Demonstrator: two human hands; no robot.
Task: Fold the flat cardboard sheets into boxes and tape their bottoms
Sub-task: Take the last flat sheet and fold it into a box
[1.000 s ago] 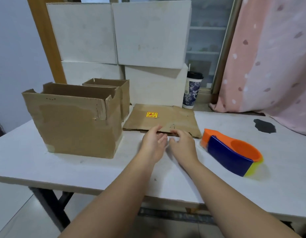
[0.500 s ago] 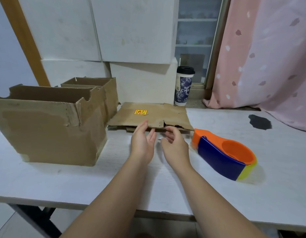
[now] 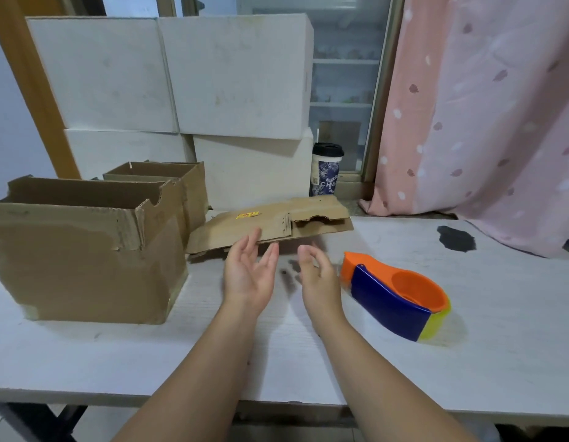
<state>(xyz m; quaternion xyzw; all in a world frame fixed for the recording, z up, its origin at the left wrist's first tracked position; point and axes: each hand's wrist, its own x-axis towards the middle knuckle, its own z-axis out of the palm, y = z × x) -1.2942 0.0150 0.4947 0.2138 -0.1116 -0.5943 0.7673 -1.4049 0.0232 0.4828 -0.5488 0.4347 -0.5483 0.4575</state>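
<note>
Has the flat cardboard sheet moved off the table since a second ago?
Yes. The flat cardboard sheet lay flat on the table before; now its near edge is tilted up off the tabletop, with the left hand at that edge.

A white table (image 3: 468, 362) stands before a pink curtain (image 3: 487, 106) (spotted) and a glass-fronted cabinet (image 3: 343, 74).

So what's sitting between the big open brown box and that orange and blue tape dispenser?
In the head view, both hands: the left hand and right hand, open above the white table. The flat cardboard sheet lies just behind them.
</note>
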